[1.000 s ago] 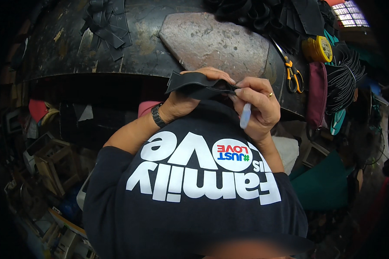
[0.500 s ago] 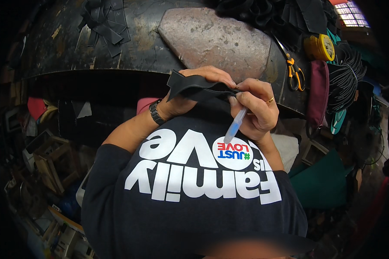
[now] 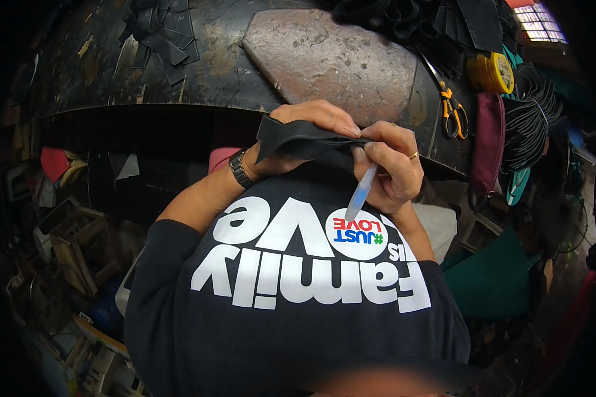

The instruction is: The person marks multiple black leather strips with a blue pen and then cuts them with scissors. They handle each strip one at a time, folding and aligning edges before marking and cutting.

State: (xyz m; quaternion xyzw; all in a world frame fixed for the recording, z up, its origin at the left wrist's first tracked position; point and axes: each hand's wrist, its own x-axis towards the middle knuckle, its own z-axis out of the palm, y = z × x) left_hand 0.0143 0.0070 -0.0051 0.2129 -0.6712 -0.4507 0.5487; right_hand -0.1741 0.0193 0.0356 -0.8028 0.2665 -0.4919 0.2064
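Left hand [image 3: 318, 116] around strip [image 3: 291, 140], right hand [image 3: 396, 165] at end

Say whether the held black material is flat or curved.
Curved: the black material in the left hand shows bowed edges rather than straight ones.

Left hand [image 3: 316, 115]: around a black flexible piece [image 3: 291, 140]; dark wristwatch [image 3: 240, 169] at wrist.
Right hand [image 3: 396, 167]: fingertips at the piece's right end; translucent pen [image 3: 361, 197] held, pointing near; ring [image 3: 413, 156] worn.
Worktable [image 3: 73, 73]: black, worn, far side.
Slab [image 3: 331, 63]: flat, grey-brown, beyond the hands.
Scissors [image 3: 451, 111]: orange-and-black handles, right of slab.
Tub [image 3: 492, 74]: yellow, far right.
Strips [image 3: 162, 41]: black, piled far left.
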